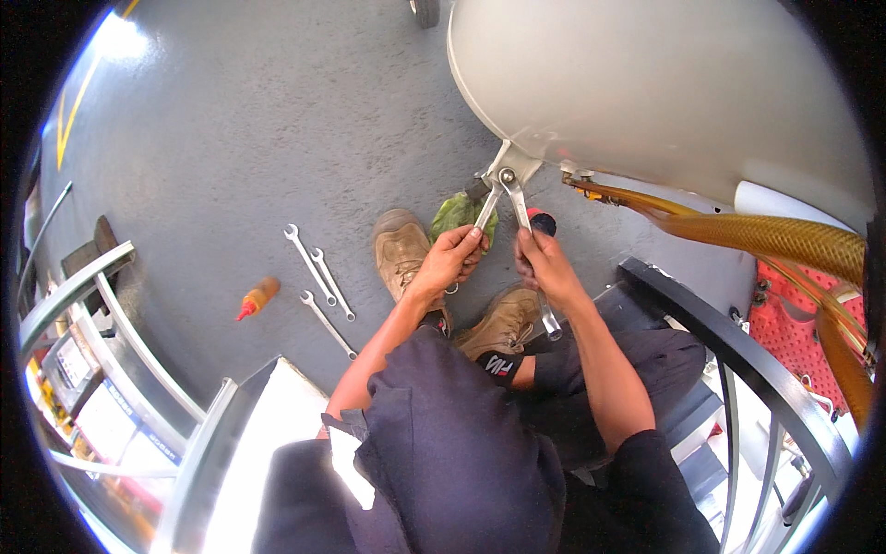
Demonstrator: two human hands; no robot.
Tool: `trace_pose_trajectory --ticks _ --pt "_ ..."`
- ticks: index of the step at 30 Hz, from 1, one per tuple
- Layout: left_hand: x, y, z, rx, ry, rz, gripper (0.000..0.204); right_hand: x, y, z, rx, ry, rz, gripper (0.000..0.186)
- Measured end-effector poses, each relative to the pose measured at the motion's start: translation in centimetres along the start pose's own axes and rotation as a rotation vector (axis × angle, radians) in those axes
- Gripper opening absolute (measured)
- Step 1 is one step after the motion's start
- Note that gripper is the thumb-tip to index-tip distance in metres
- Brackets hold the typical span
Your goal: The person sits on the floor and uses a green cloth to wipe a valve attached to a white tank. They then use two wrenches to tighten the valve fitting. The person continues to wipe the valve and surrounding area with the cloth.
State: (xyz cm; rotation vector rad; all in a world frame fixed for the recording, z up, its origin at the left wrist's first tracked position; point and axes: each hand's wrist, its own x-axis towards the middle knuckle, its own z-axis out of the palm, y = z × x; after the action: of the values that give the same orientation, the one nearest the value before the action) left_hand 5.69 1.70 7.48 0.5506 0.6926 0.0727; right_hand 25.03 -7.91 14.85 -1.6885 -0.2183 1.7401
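1. At the lower edge of a large pale tank (646,88), a metal bracket (527,165) is fitted with a bolt (507,174).
2. One wrench (488,211) is gripped by the left hand (454,258), its fingers curled closed; the tool's upper end is held at the bracket.
3. A ring-ended wrench (518,202) is clasped in the closed right hand (548,268), its ring seen at the bolt.
4. On the grey floor (231,148), three loose wrenches (308,258) are laid between a red-tipped squeeze bottle (262,296) and the brown shoes (399,247).
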Motion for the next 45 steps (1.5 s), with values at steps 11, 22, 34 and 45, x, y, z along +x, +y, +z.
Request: trace_pose_trajectory --ticks 11,22,34,45 --pt "-0.4 -0.5 -0.4 -0.013 -0.078 -0.05 0.042 -1.5 4.5 -1.0 0.174 -0.212 0.07 0.071" --pt "-1.6 -1.0 -0.3 -0.1 -0.019 -0.11 0.045 -1.2 4.5 0.2 0.196 -0.201 0.022 0.068" --pt "0.7 -0.8 0.4 -0.126 -0.021 0.005 0.041 -0.3 2.3 -1.5 0.114 -0.144 -0.005 0.066" --pt "2.8 3.6 -0.9 -0.148 -0.037 0.025 0.039 0.1 1.1 -1.6 0.118 -0.117 -0.048 0.063"
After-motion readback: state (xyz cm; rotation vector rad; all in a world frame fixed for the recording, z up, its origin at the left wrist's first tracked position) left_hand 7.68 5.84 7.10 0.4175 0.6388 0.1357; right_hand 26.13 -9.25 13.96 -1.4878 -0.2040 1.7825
